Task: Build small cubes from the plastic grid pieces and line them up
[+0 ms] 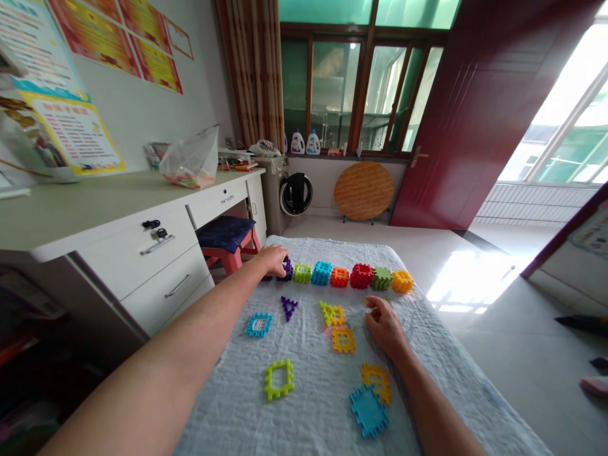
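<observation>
A row of plastic block cubes runs across the far end of a table covered in light blue cloth (313, 405). From left: purple cube (286, 268), green (302, 273), blue (322, 272), orange (339, 277), red (361, 275), green (381, 278), orange-yellow (402, 281). My left hand (272, 259) is closed on the purple cube at the row's left end. My right hand (386, 326) rests on the cloth with fingers curled by a small yellow-green piece (372, 301). Loose flat tiles lie nearer: blue (259, 324), purple triangle (288, 307), yellow-green (332, 313), yellow (343, 339), green frame (279, 379).
An orange tile (377, 380) and a blue tile (368, 411) lie near my right forearm. A white desk with drawers (156, 253) stands on the left, with a red stool (228, 244) under it. A round wooden tabletop (363, 190) leans on the far wall beside a dark red door (475, 126).
</observation>
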`<state>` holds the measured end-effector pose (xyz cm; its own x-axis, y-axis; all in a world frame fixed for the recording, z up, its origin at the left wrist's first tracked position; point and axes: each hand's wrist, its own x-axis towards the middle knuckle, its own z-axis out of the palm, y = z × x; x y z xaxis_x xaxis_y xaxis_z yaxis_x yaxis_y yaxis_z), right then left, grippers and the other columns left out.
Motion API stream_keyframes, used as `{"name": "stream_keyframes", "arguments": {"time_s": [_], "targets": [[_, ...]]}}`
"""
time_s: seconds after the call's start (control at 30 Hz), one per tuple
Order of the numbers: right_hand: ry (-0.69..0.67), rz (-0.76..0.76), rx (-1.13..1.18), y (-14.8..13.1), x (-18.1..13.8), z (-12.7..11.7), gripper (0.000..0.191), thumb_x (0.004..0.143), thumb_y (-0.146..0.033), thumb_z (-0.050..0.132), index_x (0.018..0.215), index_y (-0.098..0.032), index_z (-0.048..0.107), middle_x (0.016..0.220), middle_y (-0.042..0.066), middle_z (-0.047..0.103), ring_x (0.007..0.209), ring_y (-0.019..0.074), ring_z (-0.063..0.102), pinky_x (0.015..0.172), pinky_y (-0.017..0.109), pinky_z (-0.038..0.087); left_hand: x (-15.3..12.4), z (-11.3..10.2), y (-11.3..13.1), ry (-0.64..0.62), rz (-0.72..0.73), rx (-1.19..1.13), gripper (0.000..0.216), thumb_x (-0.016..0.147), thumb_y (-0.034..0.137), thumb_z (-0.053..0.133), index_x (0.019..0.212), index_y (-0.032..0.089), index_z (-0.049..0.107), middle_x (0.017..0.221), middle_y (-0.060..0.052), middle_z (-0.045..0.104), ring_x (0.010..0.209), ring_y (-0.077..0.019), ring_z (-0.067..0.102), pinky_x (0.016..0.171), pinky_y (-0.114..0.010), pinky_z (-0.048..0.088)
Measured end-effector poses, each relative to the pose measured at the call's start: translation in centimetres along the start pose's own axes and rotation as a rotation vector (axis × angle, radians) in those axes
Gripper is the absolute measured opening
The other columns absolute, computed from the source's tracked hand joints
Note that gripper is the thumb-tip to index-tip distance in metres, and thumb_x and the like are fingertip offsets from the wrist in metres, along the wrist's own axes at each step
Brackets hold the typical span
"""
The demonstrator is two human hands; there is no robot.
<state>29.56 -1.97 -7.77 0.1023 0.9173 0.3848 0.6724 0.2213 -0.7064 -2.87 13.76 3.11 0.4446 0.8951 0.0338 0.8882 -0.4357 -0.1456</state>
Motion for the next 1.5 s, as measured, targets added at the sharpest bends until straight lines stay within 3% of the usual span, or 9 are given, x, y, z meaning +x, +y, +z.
{"name": "stream_keyframes", "arguments": {"time_s": [0.37,0.8,1.03,1.13,1.27,1.37,1.5], "targets": [[-0.002,-0.006,-0.012,-0.1,0.0,0.0,0.038,0.068,-0.018,0.045,0.104,-0.017,0.056,0.091,0.005,0.06,0.067,0.0151,0.056,0.067,0.03,0.048,1.9,1.4,-0.2,-0.144,-0.022,0.0,0.047,0.05,0.032,0.07,0.096,0.023,0.067,0.107,-0.006,0.067,0.099,-0.0293,0.059,0.077,-0.034,0.049],[0.008,-0.004,-0.015,-0.3,0.0,-0.2,0.037,0.069,-0.019,0.046,0.104,-0.016,0.057,0.09,0.005,0.061,0.066,0.0149,0.056,0.066,0.03,0.048,2.2,1.7,-0.3,-0.166,-0.003,-0.012,0.048,0.05,0.028,0.067,0.098,0.025,0.065,0.109,-0.005,0.065,0.101,-0.029,0.057,0.075,-0.033,0.049],[0.006,-0.003,0.0,-0.3,-0.1,-0.1,0.038,0.068,-0.018,0.045,0.105,-0.018,0.056,0.09,0.005,0.06,0.068,0.0152,0.056,0.069,0.031,0.049,1.0,0.3,0.1,-0.098,0.011,-0.01,0.076,0.054,0.028,0.068,0.127,0.021,0.049,0.129,-0.011,0.053,0.114,-0.0308,0.049,0.091,-0.038,0.044],[0.005,-0.011,0.006,-0.2,0.0,-0.1,0.037,0.069,-0.018,0.045,0.104,-0.017,0.057,0.09,0.005,0.06,0.067,0.0148,0.055,0.069,0.031,0.048,-0.1,-1.2,1.3,0.044,0.064,-0.019,0.068,0.062,0.027,0.064,0.128,0.019,0.048,0.131,-0.01,0.05,0.119,-0.0286,0.044,0.1,-0.037,0.037],[-0.008,-0.013,0.004,-0.4,0.0,-0.1,0.037,0.069,-0.017,0.046,0.104,-0.016,0.058,0.089,0.005,0.062,0.067,0.0145,0.055,0.069,0.029,0.047,-2.7,-2.7,4.7,0.207,0.196,-0.078,0.053,0.07,0.024,0.059,0.122,0.016,0.054,0.122,-0.011,0.055,0.115,-0.027,0.047,0.102,-0.036,0.035],[-0.043,-0.032,-0.009,-1.4,-0.3,-0.1,0.037,0.069,-0.017,0.048,0.104,-0.017,0.059,0.087,0.004,0.064,0.076,0.0166,0.057,0.072,0.03,0.046,-5.7,-2.7,8.0,0.169,0.267,-0.17,0.044,0.073,0.025,0.058,0.117,0.02,0.056,0.118,-0.008,0.059,0.111,-0.0252,0.051,0.1,-0.037,0.036],[-0.125,-0.117,-0.042,-3.9,-0.9,-0.1,0.033,0.07,-0.014,0.052,0.1,-0.021,0.062,0.094,0.003,0.067,0.09,0.0193,0.057,0.083,0.032,0.044,-9.4,-0.9,11.9,0.088,0.258,-0.274,0.045,0.076,0.026,0.056,0.12,0.022,0.054,0.118,-0.007,0.061,0.11,-0.0251,0.053,0.098,-0.038,0.039]]}}
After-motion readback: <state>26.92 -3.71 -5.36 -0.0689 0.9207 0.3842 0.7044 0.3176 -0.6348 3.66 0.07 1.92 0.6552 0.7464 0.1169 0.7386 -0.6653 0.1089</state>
